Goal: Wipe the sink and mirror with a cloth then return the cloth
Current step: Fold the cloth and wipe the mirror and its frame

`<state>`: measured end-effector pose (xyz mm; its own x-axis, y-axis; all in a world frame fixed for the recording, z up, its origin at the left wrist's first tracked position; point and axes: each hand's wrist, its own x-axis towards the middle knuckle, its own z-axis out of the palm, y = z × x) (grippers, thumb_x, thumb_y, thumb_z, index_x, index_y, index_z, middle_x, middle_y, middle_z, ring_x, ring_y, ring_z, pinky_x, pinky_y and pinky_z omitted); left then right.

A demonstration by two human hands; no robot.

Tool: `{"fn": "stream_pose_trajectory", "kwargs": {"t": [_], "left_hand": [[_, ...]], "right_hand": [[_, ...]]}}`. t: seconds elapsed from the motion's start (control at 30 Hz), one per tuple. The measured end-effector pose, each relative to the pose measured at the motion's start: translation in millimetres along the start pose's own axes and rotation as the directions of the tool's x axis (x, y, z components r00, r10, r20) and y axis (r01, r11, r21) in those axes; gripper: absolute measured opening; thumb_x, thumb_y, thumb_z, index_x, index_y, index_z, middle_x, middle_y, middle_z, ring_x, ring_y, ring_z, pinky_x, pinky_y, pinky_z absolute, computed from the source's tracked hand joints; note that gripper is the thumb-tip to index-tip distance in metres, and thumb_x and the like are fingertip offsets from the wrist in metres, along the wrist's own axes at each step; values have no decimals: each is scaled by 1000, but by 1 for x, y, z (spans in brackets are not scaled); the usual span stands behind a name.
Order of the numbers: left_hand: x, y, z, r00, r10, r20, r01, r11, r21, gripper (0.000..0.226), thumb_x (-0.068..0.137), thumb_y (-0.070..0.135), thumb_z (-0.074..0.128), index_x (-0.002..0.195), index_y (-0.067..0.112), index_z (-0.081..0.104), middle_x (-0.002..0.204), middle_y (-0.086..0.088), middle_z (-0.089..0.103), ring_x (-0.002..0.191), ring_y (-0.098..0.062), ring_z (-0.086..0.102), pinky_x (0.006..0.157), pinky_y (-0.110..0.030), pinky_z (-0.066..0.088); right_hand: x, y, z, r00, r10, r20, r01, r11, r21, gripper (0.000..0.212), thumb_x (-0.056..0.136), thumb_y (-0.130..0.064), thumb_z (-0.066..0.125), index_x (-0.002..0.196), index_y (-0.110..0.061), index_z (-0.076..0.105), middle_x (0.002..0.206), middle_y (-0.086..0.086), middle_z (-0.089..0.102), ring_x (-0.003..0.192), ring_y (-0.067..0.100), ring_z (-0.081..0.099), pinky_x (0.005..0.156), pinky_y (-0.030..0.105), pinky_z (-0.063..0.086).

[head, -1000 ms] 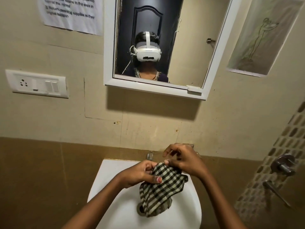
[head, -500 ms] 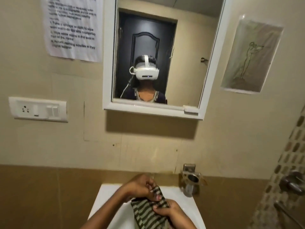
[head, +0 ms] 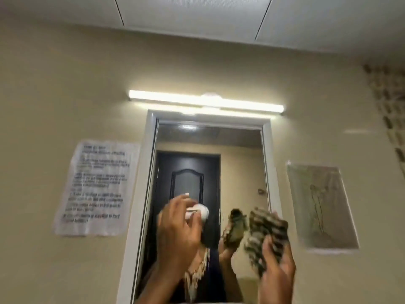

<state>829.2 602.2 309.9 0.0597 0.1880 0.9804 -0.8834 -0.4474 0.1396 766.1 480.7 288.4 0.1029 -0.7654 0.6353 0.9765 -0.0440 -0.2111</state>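
Before mirror point(head: 241, 163): left hand point(head: 177, 231), cloth point(head: 265, 231) in rt hand point(head: 277, 266).

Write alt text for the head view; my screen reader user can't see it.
Right hand holds a bunched checked cloth up by a white-framed mirror; the empty left hand is raised before the glass. A tube light glows above, a printed notice hangs left.

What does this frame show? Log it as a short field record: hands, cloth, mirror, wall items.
right hand: raised, gripping the bunched checked cloth
left hand: raised in front of the mirror, fingers spread, holding nothing
cloth contact with glass: cannot tell, image blurred
wall left of mirror: printed notice
wall right of mirror: drawing
above mirror: lit tube light
sink: out of view
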Motion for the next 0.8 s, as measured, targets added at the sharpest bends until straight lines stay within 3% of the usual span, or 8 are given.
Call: {"fn": "stream_pose_trajectory", "kwargs": {"t": [0.03, 0.07, 0.13, 0.2, 0.37, 0.5, 0.63, 0.8], "left_hand": [[33, -1, 3, 999, 17, -37, -16, 1000, 23, 22, 83, 23, 60, 105, 24, 57, 108, 12, 57, 98, 3, 48, 86, -22, 36], [68, -5, 6, 997, 22, -78, -17, 998, 60, 26, 83, 21, 60, 109, 20, 56, 111, 6, 58, 100, -5, 51, 87, -22, 33], [128, -14, 7, 985, 33, -170, -7, 988, 153, 32, 85, 24, 55, 116, 15, 52, 121, -4, 57, 110, -19, 52, 94, -26, 31], [172, -24, 6, 964, 54, -262, 6, 975, 221, 38, 86, 28, 50, 121, 13, 49, 128, -9, 55, 119, -26, 50, 102, -37, 34], [214, -65, 7, 943, -135, -304, 193, 967, 169, 39, 95, 31, 42, 127, 10, 42, 133, -15, 50, 120, -33, 48, 100, -44, 38], [199, -93, 16, 957, -172, -233, 178, 984, 6, 42, 97, 38, 33, 130, 14, 41, 131, -15, 53, 116, -34, 53, 92, -41, 42], [199, -86, 14, 932, -193, -308, 161, 979, -127, 42, 98, 37, 31, 136, 19, 37, 135, -16, 53, 118, -35, 54, 87, -33, 39], [194, -87, 9, 932, -148, -332, 105, 984, -144, 46, 98, 37, 29, 141, 19, 32, 131, -17, 56, 114, -35, 57, 78, -28, 38]], "right_hand": [[21, -3, 21, 997, -62, 56, 65, 996, -54, 34, 82, -33, 69, 113, -42, 61, 115, -17, 64, 122, 31, 50, 66, 1, 48], [40, -3, 44, 984, -143, 108, 159, 973, -169, 48, 90, -10, 58, 129, -36, 49, 136, -8, 50, 123, 13, 48, 82, 0, 44], [87, 4, 96, 891, -401, 214, 454, 767, -454, 65, 86, 11, 49, 137, -29, 41, 155, 5, 23, 140, 22, 25, 110, 27, 33], [128, 21, 149, 773, -548, 320, 617, 533, -579, 68, 82, 10, 52, 140, -24, 41, 156, 15, 19, 142, 37, 16, 111, 51, 25], [174, 50, 228, 793, -293, 535, 609, 355, -709, 61, 90, -26, 55, 145, -33, 27, 158, 13, 10, 143, 39, 9, 116, 55, 12], [160, 71, 260, 733, -196, 651, 679, 269, -683, 62, 90, -63, 26, 140, -26, 33, 154, 14, 22, 142, 39, 10, 115, 55, 2], [123, 75, 291, 483, -282, 829, 869, 273, -414, 42, 93, -51, 24, 117, -32, 53, 131, 3, 51, 123, 28, 40, 106, 53, 25], [87, 88, 335, 185, -170, 968, 979, 116, -167, 44, 92, -46, 44, 135, -41, 40, 144, 1, 39, 134, 30, 30, 111, 49, 17]]}}
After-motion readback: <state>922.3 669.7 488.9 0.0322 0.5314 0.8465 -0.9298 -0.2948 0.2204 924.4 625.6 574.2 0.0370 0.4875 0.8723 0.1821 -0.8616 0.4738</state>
